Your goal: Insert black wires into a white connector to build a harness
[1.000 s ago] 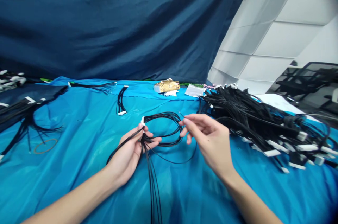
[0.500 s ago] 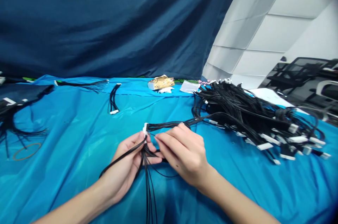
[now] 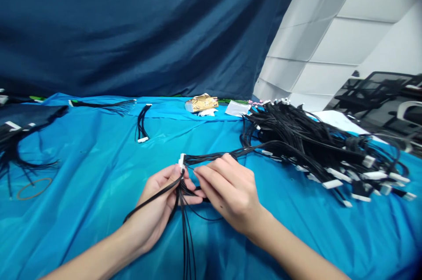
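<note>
Between thumb and fingers my left hand [image 3: 154,212] grips a white connector [image 3: 181,161] with several black wires running from it. One bundle of black wires [image 3: 207,157] leads right from the connector toward the large pile. Loose black wires [image 3: 186,236] hang down below my left hand, and another strand lies across its thumb. My right hand [image 3: 231,192] is close beside it, thumb and forefinger pinched on a thin black wire [image 3: 191,169] near the connector. The wire's end is too small to make out.
A heap of black wire harnesses [image 3: 303,139] with white connectors lies on the right of the blue cloth [image 3: 99,161]. A short harness [image 3: 141,124], a longer harness [image 3: 102,106] and a gold packet [image 3: 202,103] lie toward the back. More wires [image 3: 20,152] and a rubber band [image 3: 34,189] are at left.
</note>
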Tool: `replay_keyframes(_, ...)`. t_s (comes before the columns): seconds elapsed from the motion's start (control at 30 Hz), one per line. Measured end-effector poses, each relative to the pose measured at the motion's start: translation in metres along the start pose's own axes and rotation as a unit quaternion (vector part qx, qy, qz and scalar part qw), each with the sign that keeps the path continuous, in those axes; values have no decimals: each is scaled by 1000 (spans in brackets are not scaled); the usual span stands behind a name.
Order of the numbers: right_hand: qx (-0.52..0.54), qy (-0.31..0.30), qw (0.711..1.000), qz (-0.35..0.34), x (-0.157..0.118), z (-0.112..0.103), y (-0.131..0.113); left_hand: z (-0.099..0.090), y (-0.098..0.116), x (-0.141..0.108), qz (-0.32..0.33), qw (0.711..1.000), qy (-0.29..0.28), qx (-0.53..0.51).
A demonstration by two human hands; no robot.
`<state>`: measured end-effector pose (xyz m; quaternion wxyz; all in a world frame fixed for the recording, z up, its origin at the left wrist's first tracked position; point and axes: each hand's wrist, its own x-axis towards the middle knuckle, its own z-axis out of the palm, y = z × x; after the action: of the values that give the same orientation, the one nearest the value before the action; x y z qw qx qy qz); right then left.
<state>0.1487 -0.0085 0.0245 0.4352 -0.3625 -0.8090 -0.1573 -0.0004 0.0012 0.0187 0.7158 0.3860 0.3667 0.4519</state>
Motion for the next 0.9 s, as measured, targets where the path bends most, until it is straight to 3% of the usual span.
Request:
replay_keyframes(0.27,-5,5,1000,7,-2,2,-1,0,1,0,7,1000,-8,9)
replay_keyframes(0.67,-34,17,996,-81,-5,0,4,3,3,-3,-6,1000,-12,27)
replay_keyframes(0.9,-50,14,996,-78,-6,2,6,2,5,-4,-17,1000,-4,25)
